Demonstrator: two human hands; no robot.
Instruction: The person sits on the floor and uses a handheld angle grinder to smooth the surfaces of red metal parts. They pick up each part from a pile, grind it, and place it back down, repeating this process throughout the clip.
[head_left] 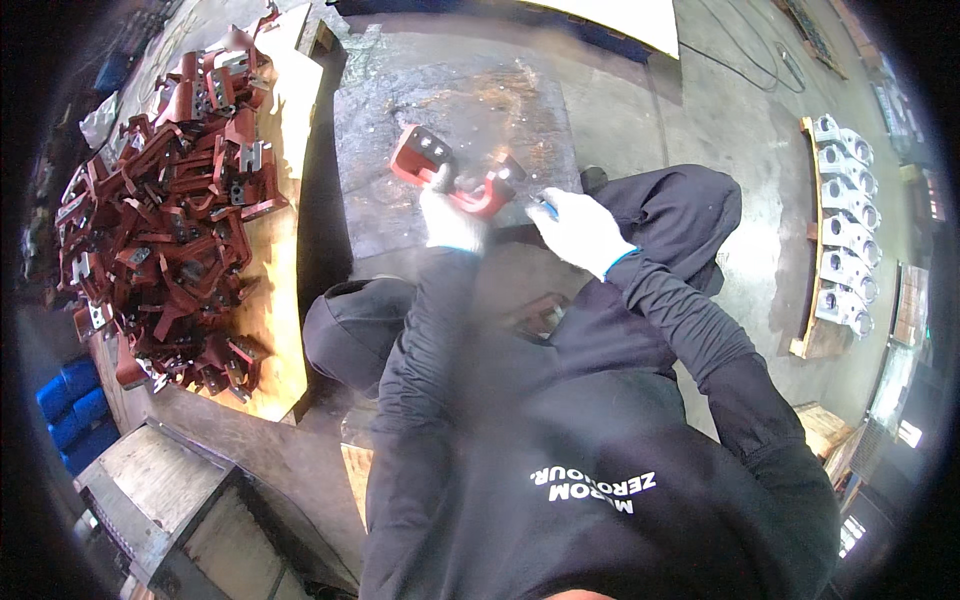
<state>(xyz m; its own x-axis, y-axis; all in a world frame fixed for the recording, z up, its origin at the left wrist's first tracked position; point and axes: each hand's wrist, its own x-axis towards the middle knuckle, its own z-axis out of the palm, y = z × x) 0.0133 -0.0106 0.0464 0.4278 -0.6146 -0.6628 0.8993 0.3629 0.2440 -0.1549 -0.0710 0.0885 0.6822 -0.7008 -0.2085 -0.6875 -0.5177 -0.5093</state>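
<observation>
My left hand (452, 218), in a white glove, grips a red-brown metal bracket (478, 200) by its middle. One end of the bracket carries a flat, machined grey face with holes, and its other end curves up towards the right. To the right of it is my right hand (583, 232), also white-gloved, closed on a slim dark tool (543, 207). Only a short bit of that tool shows by the bracket's right end, so its exact kind is unclear. Both hands are held over the near part of a worn, stained metal plate (380, 210).
On my left, a wooden pallet (275, 330) bears a large heap of red-brown brackets (180, 230). At the right, silver cast parts (845, 225) stand in a row on a wooden board (808, 250). Blue bins (75, 400) and a grey metal box (165, 475) sit lower left.
</observation>
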